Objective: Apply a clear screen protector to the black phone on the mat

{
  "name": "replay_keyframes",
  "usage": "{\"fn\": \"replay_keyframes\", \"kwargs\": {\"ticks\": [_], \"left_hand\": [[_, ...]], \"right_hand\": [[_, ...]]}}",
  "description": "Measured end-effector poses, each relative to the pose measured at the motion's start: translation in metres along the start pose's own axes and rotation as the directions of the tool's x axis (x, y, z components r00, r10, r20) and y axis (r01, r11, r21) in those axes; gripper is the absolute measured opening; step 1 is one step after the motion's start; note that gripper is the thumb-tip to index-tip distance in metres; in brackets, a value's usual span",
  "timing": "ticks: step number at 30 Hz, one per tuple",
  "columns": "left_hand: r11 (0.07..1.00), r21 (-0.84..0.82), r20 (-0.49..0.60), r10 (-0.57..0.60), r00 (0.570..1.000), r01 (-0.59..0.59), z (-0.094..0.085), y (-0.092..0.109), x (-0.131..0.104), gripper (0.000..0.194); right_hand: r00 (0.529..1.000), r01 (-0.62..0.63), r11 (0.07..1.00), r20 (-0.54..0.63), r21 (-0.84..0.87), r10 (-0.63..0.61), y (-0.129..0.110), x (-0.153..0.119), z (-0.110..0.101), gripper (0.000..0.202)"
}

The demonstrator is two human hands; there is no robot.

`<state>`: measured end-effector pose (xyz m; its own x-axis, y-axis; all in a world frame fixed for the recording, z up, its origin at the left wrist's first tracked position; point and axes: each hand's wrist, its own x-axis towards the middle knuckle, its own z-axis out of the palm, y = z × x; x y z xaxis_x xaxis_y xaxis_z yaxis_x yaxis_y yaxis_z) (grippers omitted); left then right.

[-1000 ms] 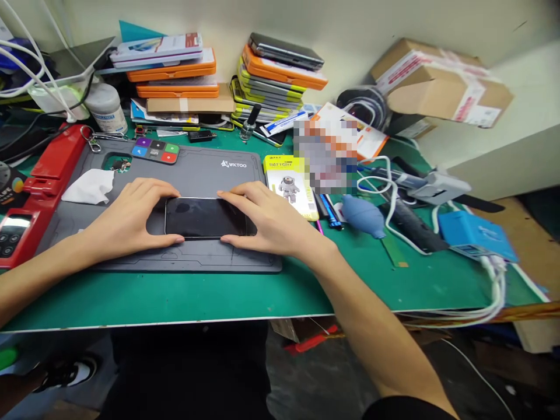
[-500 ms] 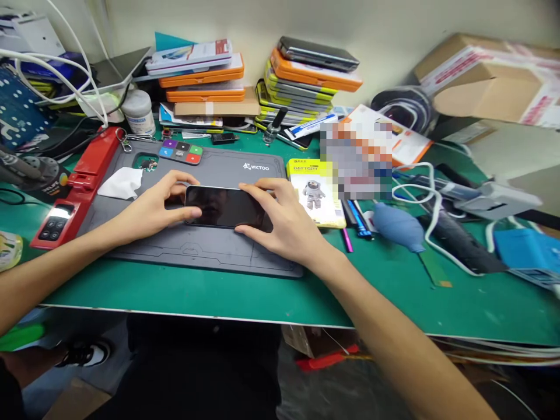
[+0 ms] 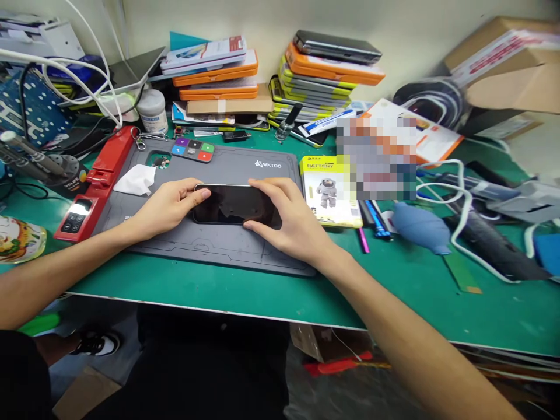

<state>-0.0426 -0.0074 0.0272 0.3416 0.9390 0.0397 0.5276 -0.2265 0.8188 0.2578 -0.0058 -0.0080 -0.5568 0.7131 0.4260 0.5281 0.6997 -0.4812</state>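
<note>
A smartphone (image 3: 227,205) with a dark, glossy screen faces up, held sideways above the grey work mat (image 3: 184,245). My left hand (image 3: 175,204) pinches its upper left corner, the thumb lying over the screen's edge. Around the right end wraps my right hand (image 3: 291,219), thumb along the near edge and fingers on the far edge. Left of my left hand a crumpled white cloth (image 3: 135,179) lies on the mat. Right of my right hand is a yellow and white battery box (image 3: 328,195).
A red tool holder (image 3: 98,184) borders the mat on the left. Stacked orange cases (image 3: 219,77) stand behind. To the right lie a blue air blower (image 3: 420,227), white cables (image 3: 466,216) and a pink-tipped tool (image 3: 363,240). The green table's (image 3: 262,297) front edge is near me.
My left thumb and fingers have shifted up from the phone's left end to its upper left corner. My right hand keeps its hold. The whole view has swung slightly left.
</note>
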Motion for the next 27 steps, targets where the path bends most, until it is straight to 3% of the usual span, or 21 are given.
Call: {"fn": "replay_keyframes", "kwargs": {"ticks": [11, 17, 22, 27], "left_hand": [[0.986, -0.159, 0.053, -0.047, 0.998, 0.055, -0.0008, -0.0033, 0.0012, 0.039], [0.999, -0.037, -0.021, -0.025, 0.999, 0.024, 0.0004, 0.0004, -0.0006, 0.043], [1.0, 0.021, -0.027, 0.012, 1.0, -0.011, -0.0014, -0.0002, -0.0011, 0.058], [0.999, 0.043, 0.035, 0.024, 0.999, -0.026, -0.0059, -0.0018, 0.0044, 0.047]], "right_hand": [[0.999, -0.023, 1.0, -0.041, 0.001, 0.023, -0.0044, -0.0004, 0.0037, 0.072], [0.999, -0.001, 1.0, -0.051, -0.015, 0.0, -0.0069, 0.0001, 0.0046, 0.072], [0.999, -0.046, 0.999, -0.008, 0.015, 0.046, -0.0052, 0.0016, 0.0035, 0.07], [0.999, -0.049, 0.998, -0.001, 0.041, 0.049, -0.0022, 0.0033, 0.0034, 0.069]]}}
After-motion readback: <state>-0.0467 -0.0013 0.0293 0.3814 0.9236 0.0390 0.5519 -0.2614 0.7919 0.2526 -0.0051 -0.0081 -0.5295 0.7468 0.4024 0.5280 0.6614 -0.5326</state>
